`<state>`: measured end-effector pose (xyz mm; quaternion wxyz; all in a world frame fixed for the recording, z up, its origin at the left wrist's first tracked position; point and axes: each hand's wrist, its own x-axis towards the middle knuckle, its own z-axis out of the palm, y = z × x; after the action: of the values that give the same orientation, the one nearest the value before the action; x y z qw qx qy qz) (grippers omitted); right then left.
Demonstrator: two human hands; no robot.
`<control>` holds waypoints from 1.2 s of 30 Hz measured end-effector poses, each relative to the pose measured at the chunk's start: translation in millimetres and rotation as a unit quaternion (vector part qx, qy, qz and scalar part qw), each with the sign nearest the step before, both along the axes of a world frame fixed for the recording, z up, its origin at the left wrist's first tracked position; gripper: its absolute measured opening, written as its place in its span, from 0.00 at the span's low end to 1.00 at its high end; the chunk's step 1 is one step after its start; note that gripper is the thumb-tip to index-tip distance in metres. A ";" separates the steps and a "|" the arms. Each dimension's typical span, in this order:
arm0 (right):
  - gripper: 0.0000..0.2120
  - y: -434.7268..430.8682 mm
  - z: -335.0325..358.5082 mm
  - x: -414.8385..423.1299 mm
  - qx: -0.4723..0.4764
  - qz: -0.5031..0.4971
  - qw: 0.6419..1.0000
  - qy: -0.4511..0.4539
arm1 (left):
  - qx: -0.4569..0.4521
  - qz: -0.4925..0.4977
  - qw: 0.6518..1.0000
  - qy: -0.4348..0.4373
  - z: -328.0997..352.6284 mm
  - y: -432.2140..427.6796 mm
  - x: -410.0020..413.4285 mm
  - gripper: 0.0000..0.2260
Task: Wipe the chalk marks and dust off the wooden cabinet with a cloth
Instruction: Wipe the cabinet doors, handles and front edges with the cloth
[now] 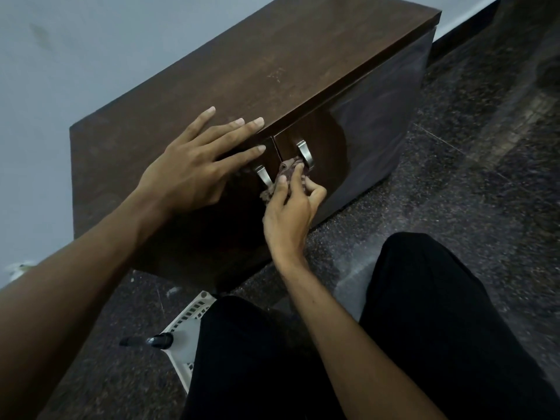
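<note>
Fingers straight and spread, the left hand [194,165] lies flat on the cabinet [303,56] top, while the right hand [291,213] grips a bunched cloth [289,171] against the doors.

Pale wall [60,71] stands behind the dark wooden cabinet; the left fingertips reach over its front edge, above the left handle [263,177]. The brownish cloth sits between the 2 metal handles, held by curled fingers and thumb, touching the right handle [306,153]. Faint pale marks [275,74] show on the top further right. Below, a white slotted plastic piece [188,325] lies on the speckled floor [485,177] beside black trousers [424,328].
</note>
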<state>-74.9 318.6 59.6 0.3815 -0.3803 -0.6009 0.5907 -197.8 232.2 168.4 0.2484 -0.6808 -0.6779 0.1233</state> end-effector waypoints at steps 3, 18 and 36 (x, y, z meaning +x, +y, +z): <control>0.21 -0.4 15.7 -7.0 -0.036 -0.028 0.998 0.042 | -0.001 0.001 1.000 -0.003 0.9 -0.5 0.8 0.26; 0.18 6.3 20.8 -4.6 -0.044 -0.090 0.994 0.046 | -0.010 0.010 1.000 -0.004 2.7 0.5 2.4 0.23; 0.21 5.4 2.5 5.9 0.033 -0.036 0.998 0.032 | -0.010 0.001 1.000 0.017 -1.0 -0.1 -4.0 0.22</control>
<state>-69.0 324.1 62.0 0.4336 -0.3699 -0.5937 0.5680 -201.7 232.1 167.4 0.2532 -0.6802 -0.6732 0.1416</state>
